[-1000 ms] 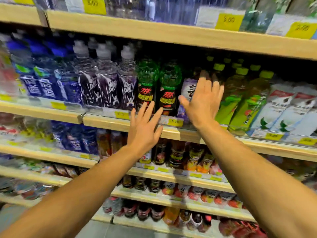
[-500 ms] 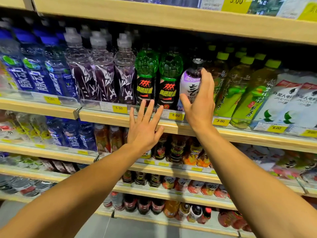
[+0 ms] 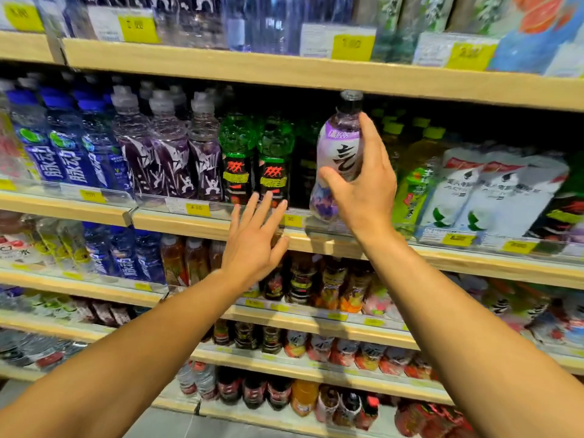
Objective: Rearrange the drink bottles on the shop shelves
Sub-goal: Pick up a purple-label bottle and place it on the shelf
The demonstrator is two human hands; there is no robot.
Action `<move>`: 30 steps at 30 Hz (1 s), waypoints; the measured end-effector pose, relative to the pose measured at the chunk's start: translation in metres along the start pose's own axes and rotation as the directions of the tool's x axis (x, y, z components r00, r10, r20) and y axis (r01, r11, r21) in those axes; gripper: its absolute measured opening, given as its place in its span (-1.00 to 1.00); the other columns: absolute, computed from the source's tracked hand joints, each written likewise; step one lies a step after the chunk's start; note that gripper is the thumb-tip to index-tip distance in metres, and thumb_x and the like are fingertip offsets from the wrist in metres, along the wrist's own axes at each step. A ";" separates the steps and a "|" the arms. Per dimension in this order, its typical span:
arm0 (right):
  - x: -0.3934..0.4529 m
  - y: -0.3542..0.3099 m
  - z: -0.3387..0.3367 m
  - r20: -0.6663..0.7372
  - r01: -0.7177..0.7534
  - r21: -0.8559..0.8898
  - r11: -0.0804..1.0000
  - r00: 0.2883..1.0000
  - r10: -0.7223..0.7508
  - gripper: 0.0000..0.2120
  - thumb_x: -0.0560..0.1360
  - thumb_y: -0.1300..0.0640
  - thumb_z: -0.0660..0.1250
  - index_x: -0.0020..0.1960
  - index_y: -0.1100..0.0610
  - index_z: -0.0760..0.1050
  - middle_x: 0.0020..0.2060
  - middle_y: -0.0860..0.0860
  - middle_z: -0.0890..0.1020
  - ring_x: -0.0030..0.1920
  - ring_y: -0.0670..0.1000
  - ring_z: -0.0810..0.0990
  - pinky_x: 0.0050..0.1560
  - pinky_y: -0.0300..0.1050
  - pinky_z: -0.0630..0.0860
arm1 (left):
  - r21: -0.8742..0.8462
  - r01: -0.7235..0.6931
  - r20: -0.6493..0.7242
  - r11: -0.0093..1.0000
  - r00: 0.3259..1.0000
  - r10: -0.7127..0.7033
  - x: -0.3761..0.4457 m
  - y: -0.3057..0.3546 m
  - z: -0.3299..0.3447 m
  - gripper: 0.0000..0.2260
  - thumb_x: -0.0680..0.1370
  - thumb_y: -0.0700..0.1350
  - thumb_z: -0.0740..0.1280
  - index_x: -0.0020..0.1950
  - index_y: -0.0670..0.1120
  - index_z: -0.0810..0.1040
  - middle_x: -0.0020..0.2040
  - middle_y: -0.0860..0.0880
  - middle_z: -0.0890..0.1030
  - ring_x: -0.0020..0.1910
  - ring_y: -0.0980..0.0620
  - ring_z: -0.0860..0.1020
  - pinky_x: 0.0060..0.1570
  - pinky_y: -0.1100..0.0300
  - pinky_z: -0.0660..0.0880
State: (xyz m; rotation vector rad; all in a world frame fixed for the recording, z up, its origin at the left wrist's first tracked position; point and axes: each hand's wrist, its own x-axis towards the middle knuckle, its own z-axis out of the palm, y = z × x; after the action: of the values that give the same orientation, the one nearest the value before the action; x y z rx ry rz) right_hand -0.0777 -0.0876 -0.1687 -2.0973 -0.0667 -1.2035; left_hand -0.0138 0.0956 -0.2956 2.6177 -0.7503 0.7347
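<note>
The right hand (image 3: 363, 191) grips the purple bottle (image 3: 339, 159) at the shelf (image 3: 202, 224) front, beside the green bottles (image 3: 256, 159); the left hand (image 3: 252, 245) hovers open; a loose grip (label looks slick) could drop it.

Two bare forearms, no sleeves

The left hand (image 3: 252, 245) and right hand (image 3: 363, 188) carry no rings, watch or gloves; fingers (image 3: 267, 207) with short nails.

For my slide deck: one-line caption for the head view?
Right hand grips a purple-labelled bottle at the shelf front; left hand open.
</note>
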 end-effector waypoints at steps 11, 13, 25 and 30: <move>-0.035 0.096 -0.207 0.045 -0.079 -0.122 0.989 0.995 0.085 -0.20 0.38 0.07 0.53 0.53 -0.03 0.25 0.43 -0.06 0.43 0.36 -0.03 0.43 0.26 -0.19 0.34 | -0.038 0.001 -0.024 0.999 1.000 -0.002 0.003 0.209 0.026 -0.37 0.57 0.18 0.16 0.60 0.00 0.20 0.61 -0.11 0.16 0.60 -0.17 0.07 0.52 -0.25 0.00; -0.037 0.115 -0.245 0.038 -0.099 -0.149 0.984 0.994 0.106 -0.21 0.39 0.06 0.52 0.53 -0.05 0.24 0.43 -0.07 0.43 0.37 -0.03 0.42 0.26 -0.17 0.35 | -0.057 -0.008 -0.021 0.998 1.000 0.007 0.004 0.251 0.031 -0.37 0.56 0.20 0.12 0.60 -0.01 0.20 0.61 -0.11 0.16 0.60 -0.17 0.08 0.53 -0.23 -0.03; -0.017 0.208 -0.395 -0.080 -0.202 -0.226 0.953 0.979 0.188 -0.18 0.37 0.08 0.52 0.54 -0.04 0.24 0.44 -0.08 0.41 0.37 -0.06 0.42 0.31 -0.40 0.24 | -0.098 -0.139 0.104 0.985 0.983 0.149 0.044 0.422 0.071 -0.39 0.64 0.18 0.14 0.63 0.07 0.00 0.64 -0.03 -0.01 0.62 -0.08 -0.10 0.55 -0.13 -0.14; -0.002 0.240 -0.415 -0.150 -0.233 -0.242 0.942 0.968 0.200 -0.19 0.36 0.05 0.51 0.53 -0.06 0.23 0.42 -0.09 0.43 0.33 -0.01 0.48 0.34 -0.02 0.42 | -0.104 -0.192 0.145 0.976 0.968 0.206 0.068 0.452 0.100 -0.39 0.62 0.20 0.09 0.63 0.10 0.01 0.65 -0.03 -0.01 0.62 -0.08 -0.09 0.55 -0.14 -0.15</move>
State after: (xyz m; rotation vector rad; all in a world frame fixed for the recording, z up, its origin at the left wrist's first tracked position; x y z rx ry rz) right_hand -0.2951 -0.5151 -0.1706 -2.1756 0.3893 -1.2571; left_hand -0.1800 -0.3412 -0.2680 2.5655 -1.0782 0.5391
